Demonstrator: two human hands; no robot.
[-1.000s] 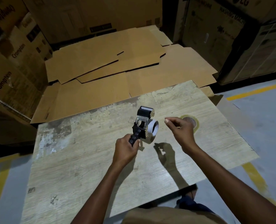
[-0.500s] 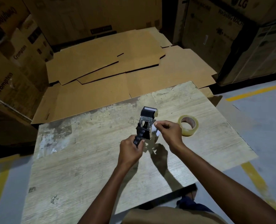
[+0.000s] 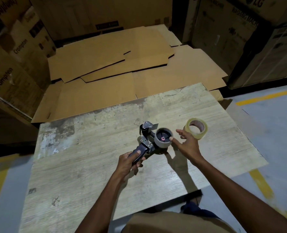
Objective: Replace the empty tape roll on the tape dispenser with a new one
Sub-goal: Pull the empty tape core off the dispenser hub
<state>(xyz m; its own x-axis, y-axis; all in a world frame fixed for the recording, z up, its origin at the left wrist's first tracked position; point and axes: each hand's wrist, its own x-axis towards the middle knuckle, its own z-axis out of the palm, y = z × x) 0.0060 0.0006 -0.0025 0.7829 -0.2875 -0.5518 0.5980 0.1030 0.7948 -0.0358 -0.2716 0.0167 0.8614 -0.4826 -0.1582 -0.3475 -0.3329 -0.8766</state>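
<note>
tape dispenser (image 3: 147, 143) is in my left hand (image 3: 131, 161), over the middle of the counter (image 3: 89, 174). Left fingers are wrapped round the dark handle, thumb on top. Roll side faces up toward me, metal blade end points away. Can't tell if the underside rests on the counter or sits just above it. Its shadow falls right beside it.

empty roll (image 3: 161, 145): grey core, seated on the hub, no tape visible on it. Hub spokes and a small reddish centre show inside the core.

right hand (image 3: 189, 145) holds nothing, fingers spread and fairly straight. One fingertip (image 3: 172, 139) is at the right rim of the empty roll and looks to be in contact. The other fingers point toward the far side.

new tape roll (image 3: 196, 130): clear tape on a brownish core, lying on the counter just right of the dispenser and apart from it. My right hand overlaps its near-left edge in view. Can't tell whether it touches.

Counter top is worn pale wood grain, scuffed dark at the far-left corner. Beyond it, flattened cardboard sheets (image 3: 114, 64) lie stacked on the floor. Crompton cartons (image 3: 13, 64) stand on the left, LG washing machine cartons (image 3: 231, 31) on the right. Grey floor (image 3: 273, 123) has yellow lines on both sides.
</note>
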